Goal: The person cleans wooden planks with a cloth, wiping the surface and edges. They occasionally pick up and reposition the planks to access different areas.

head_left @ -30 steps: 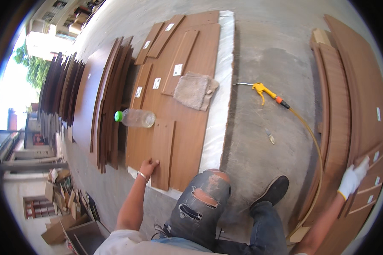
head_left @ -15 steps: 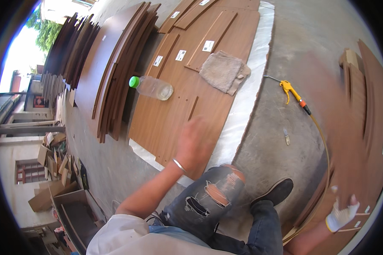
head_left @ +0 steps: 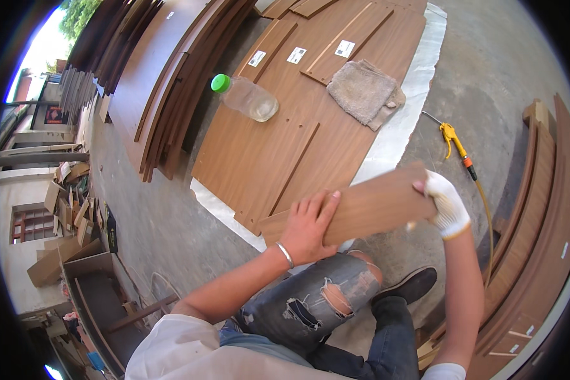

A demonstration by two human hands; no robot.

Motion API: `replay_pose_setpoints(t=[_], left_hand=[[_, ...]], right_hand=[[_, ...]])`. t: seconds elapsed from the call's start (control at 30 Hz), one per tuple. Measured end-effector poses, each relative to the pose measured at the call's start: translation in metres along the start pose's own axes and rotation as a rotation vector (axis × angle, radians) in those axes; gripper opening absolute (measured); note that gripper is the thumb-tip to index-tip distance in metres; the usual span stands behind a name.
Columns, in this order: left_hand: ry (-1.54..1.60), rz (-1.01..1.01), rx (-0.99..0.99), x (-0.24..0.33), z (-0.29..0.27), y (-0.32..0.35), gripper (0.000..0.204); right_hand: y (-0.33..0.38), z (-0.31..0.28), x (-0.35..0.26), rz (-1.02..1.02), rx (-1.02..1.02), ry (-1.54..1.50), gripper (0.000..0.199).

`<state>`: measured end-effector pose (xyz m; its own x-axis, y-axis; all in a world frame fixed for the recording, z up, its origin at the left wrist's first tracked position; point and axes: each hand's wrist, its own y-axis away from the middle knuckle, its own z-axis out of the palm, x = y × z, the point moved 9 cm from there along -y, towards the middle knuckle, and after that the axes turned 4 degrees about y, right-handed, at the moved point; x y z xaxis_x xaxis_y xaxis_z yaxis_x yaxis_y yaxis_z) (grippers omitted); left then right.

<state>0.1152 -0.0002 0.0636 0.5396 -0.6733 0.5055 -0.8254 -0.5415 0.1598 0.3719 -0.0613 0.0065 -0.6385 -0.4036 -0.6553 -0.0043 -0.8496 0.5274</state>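
A wood-grain board [head_left: 380, 206], short and flat, is held tilted above my knee. My right hand [head_left: 446, 206], in a white knitted glove with bare fingertips showing, grips its right end. My left hand [head_left: 307, 231], bare with a silver bangle at the wrist, rests on the face near the left end, fingers spread. Beyond them lies a large brown panel [head_left: 247, 164] with a dark straight edge running across it. On that panel lie smaller labelled boards [head_left: 348, 47], a folded grey-beige cloth [head_left: 364, 92] and a clear bottle [head_left: 250, 99] with a green cap, lying tilted.
White sheeting [head_left: 434, 44] shows under the panel. A yellow air blow gun [head_left: 453, 139] with its hose lies on the concrete floor. Long boards [head_left: 538, 183] are stacked close on my right. Dark panels [head_left: 164, 76] stand at far left, near scrap cardboard [head_left: 50, 259].
My right hand has come from the right-hand stack to the middle, with the board now above my knee. My left hand has met its left end. The view has shifted slightly.
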Motion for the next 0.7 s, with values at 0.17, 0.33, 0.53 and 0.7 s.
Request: replay_pose_setpoints(t=[0.17, 0.33, 0.53, 0.7], left_hand=[[-0.028, -0.333, 0.25, -0.06, 0.019, 0.009, 0.116], [-0.142, -0.446, 0.372, -0.096, 0.023, 0.02, 0.11], [-0.117, -0.463, 0.323, -0.108, 0.04, 0.025, 0.109], [-0.211, -0.434, 0.296, -0.11, 0.036, 0.023, 0.111]], right_hand=[[-0.071, -0.003, 0.014, -0.107, 0.047, -0.372, 0.059], [-0.062, -0.019, 0.045, -0.144, 0.136, -0.263, 0.054], [-0.044, -0.031, 0.071, -0.11, 0.16, -0.277, 0.048], [-0.019, -0.028, 0.063, -0.109, 0.196, -0.232, 0.046]])
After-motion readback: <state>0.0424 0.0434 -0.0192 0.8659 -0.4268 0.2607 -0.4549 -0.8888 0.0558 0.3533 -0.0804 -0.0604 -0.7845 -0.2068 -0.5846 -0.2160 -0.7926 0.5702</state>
